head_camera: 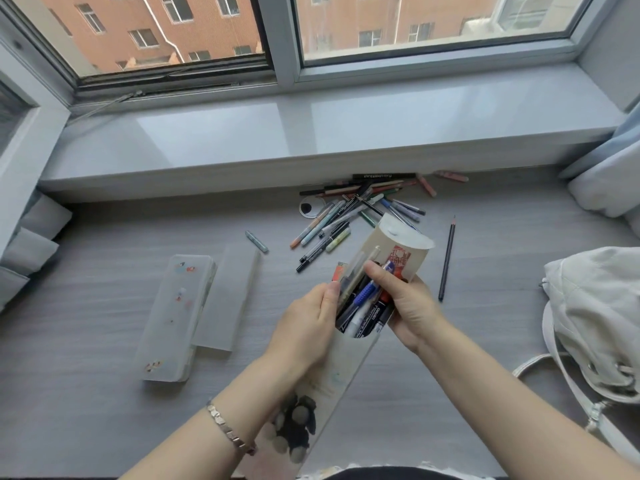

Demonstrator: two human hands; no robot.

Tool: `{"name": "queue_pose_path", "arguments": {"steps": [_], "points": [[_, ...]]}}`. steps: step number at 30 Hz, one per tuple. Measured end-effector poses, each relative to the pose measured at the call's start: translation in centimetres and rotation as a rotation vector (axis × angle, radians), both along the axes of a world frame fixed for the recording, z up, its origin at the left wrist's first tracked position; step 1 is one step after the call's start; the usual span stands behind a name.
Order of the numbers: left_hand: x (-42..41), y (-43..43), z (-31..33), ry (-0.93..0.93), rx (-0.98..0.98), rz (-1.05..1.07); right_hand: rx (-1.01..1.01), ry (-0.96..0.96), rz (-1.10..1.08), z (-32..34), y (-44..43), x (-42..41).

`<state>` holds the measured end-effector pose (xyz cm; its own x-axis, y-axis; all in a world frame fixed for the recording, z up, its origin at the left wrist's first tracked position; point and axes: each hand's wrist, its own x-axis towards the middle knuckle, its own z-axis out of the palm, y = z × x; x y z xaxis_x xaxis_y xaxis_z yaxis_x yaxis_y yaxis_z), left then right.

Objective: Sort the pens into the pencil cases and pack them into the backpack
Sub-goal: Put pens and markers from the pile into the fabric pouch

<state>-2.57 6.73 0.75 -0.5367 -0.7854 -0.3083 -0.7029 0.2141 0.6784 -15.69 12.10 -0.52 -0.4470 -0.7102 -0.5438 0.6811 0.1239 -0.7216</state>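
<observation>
I hold a long cloth pencil case (341, 368) with an ink-painting print upright in front of me, its flap (405, 242) open at the far end. My left hand (304, 327) grips its left edge. My right hand (403, 301) clasps the bundle of pens (363, 306) sticking out of its mouth. A pile of loose pens and pencils (353, 211) lies on the grey floor below the window sill. A frosted plastic pencil case (176, 315) rests at the left with its lid (230, 297) beside it. The pale backpack (602, 320) sits at the right edge.
A single dark pencil (446, 259) lies right of the cloth case, and a short grey marker (257, 241) lies left of the pile. The window sill (311, 140) runs across the back. Cushions (31, 244) sit at the left, a pillow (606, 188) at the right.
</observation>
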Motion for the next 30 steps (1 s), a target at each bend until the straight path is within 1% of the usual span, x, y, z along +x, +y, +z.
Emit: {"name": "queue_pose_path", "arguments": {"steps": [4,6,8,11,13,19,22,25,27,29,30], "points": [[0.2,0.2,0.7,-0.055,0.063,-0.141,0.132,0.038,-0.098,-0.4,-0.1,-0.1],[0.6,0.7,0.9,-0.114,0.069,-0.161,0.190,0.045,-0.155,-0.4,0.0,-0.3],[1.2,1.5,0.6,-0.240,0.013,-0.183,0.241,0.031,-0.236,-0.4,0.1,-0.8],[2.4,2.4,-0.8,-0.491,-0.120,-0.255,0.305,0.037,-0.361,-0.3,0.1,-1.6],[3.0,2.3,-1.7,-0.556,-0.159,-0.210,0.309,0.029,-0.422,-0.1,0.1,-1.9],[3.9,1.6,-2.0,-0.388,-0.045,0.057,0.263,0.015,-0.480,0.6,0.6,-1.4],[3.5,1.9,-1.6,-0.320,-0.084,0.063,0.236,0.018,-0.469,0.3,0.8,-0.5],[2.5,1.8,-1.0,-0.309,-0.198,0.048,0.212,0.004,-0.415,0.0,1.0,1.2],[2.4,1.6,-1.0,-0.279,-0.241,0.058,0.142,0.035,-0.336,0.4,1.2,1.6],[2.6,1.2,-1.4,-0.258,-0.218,0.095,0.112,0.111,-0.127,0.7,1.4,1.4],[2.8,1.0,-1.5,-0.261,-0.200,0.120,0.132,0.164,0.007,0.8,1.7,1.4]]}}
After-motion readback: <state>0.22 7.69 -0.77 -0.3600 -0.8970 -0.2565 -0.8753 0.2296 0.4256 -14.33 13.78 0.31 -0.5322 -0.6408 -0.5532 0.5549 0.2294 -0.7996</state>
